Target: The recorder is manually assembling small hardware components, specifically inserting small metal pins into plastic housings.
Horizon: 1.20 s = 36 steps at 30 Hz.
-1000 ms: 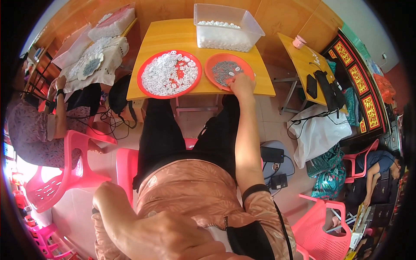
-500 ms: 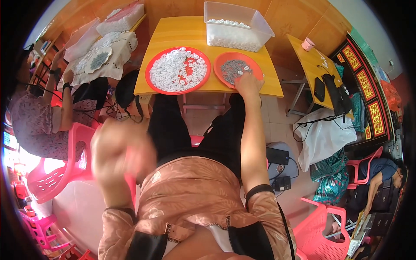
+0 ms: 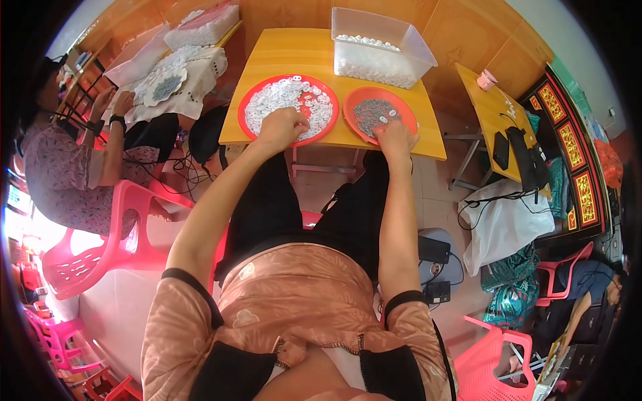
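Frankly, right fingers (image 3: 383, 133) indistinct against small grey pieces (image 3: 369, 113), grip unclear

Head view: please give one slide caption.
Left hand at red tray of white pieces; right hand at orange plate of grey pieces.

The far side is closed off by a wall of orange-brown wooden panels (image 3: 461, 40). Before it, a yellow wooden table with metal legs (image 3: 274, 53) is placed, and another yellow table (image 3: 481, 107) is set to its right. The far right is lined by a black cabinet with red-framed golden panels (image 3: 568, 145). The floor of pale pinkish tiles (image 3: 431, 194) is brightly lit at left.
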### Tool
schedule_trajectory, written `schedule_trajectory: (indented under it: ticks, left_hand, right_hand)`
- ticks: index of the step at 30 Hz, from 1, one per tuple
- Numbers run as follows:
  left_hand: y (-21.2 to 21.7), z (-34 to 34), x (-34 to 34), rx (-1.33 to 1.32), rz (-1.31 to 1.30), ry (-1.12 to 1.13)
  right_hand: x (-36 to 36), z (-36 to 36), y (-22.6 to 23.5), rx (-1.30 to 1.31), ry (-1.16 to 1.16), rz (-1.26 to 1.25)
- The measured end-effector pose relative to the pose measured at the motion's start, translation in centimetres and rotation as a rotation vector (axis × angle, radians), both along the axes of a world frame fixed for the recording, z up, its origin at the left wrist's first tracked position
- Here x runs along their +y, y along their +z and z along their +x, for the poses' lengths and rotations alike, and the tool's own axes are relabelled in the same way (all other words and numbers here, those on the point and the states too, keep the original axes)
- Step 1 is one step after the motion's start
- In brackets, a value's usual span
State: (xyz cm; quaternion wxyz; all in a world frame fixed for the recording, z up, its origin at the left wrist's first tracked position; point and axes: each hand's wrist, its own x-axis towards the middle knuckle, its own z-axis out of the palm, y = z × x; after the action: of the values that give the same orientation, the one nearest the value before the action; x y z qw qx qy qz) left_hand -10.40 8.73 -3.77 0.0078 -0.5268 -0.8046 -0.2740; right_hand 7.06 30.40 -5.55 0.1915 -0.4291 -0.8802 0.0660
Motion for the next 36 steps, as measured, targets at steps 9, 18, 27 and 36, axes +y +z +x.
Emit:
schedule_trajectory:
  ticks: [9, 18, 27, 36]
  left_hand:
    - [0.3, -0.6, 1.6, 0.072, -0.126, 0.171]
    - [-0.6, -1.1, 3.6, -0.029, -0.204, 0.202]
    - [1.3, 0.3, 3.9, -0.086, -0.293, 0.25]
    - [1.5, 0.2, 5.3, 0.074, -0.41, 0.272]
  right_hand:
    - [-1.1, 0.7, 1.8, 0.179, -0.005, 0.016]
    - [-5.0, 1.3, 2.6, 0.45, 0.115, 0.027]
    - [-8.0, 2.6, 3.1, 0.699, 0.262, 0.005]
    - [-9.2, 2.6, 3.9, 0.767, 0.297, -0.088]
